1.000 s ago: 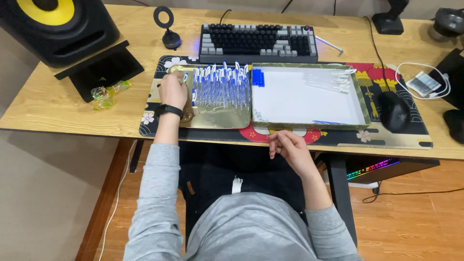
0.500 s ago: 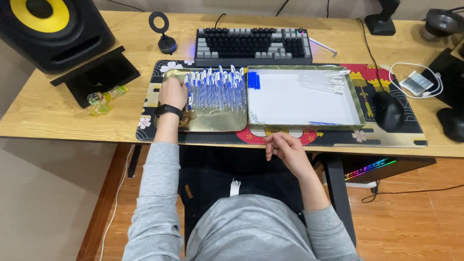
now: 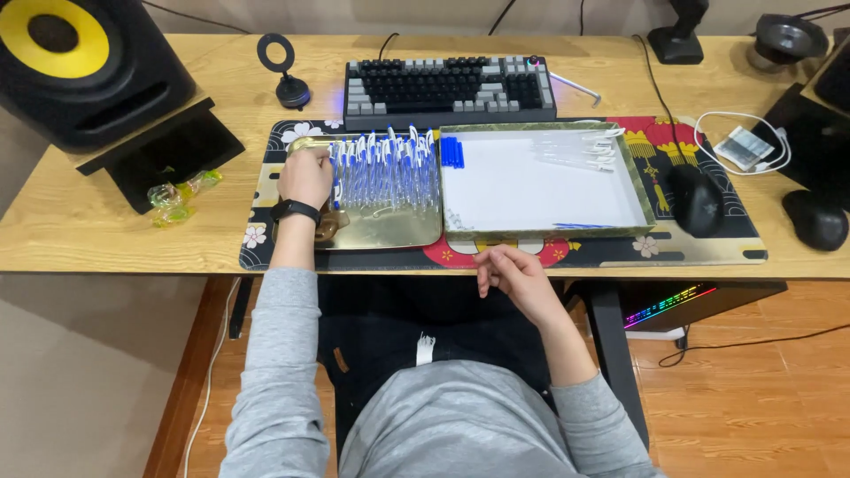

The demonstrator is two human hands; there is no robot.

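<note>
Our left hand (image 3: 306,175) rests curled on the left end of the row of blue-and-clear pens (image 3: 382,170) in the gold tray (image 3: 390,232); whether it grips one we cannot tell. The pens lie just right of it, long axes pointing toward the keyboard (image 3: 448,88). Our right hand (image 3: 513,279) hangs loosely curled and empty off the desk's front edge, below the white tray (image 3: 540,186), farther from the pens.

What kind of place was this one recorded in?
Probably a home computer desk: a keyboard, a mouse and a big speaker sit on a wooden desk.
</note>
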